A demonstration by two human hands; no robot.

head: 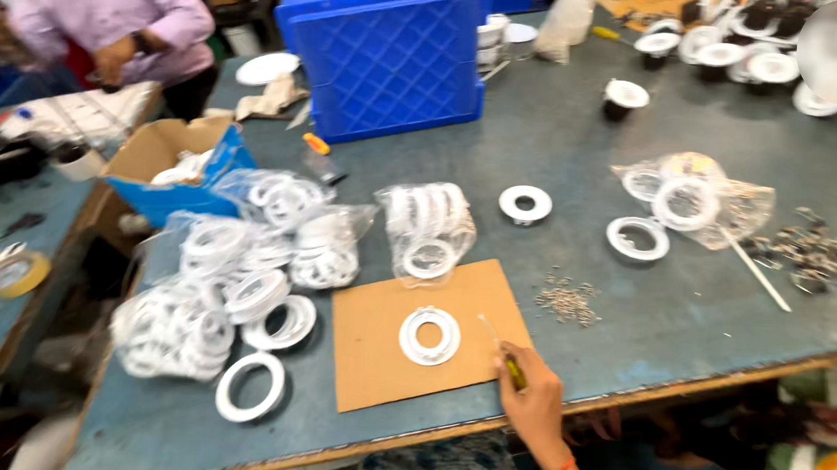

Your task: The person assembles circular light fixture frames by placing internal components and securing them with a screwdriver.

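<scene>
My right hand [531, 402] rests at the table's front edge, closed around a small screwdriver [501, 347] with a yellow-green handle. Its thin shaft points up and to the left over a brown cardboard sheet [367, 363]. A flat white plastic ring [429, 335] lies on the cardboard, just left of the screwdriver tip and not touching it. My left hand is out of sight.
Clear bags of white rings [326, 244] and loose rings [252, 386] lie to the left. A small pile of screws [567, 300] sits to the right, with more rings [638, 238] and a bag [706, 199] beyond. A blue crate [386, 59] stands behind. Another person [112, 13] works at the far left.
</scene>
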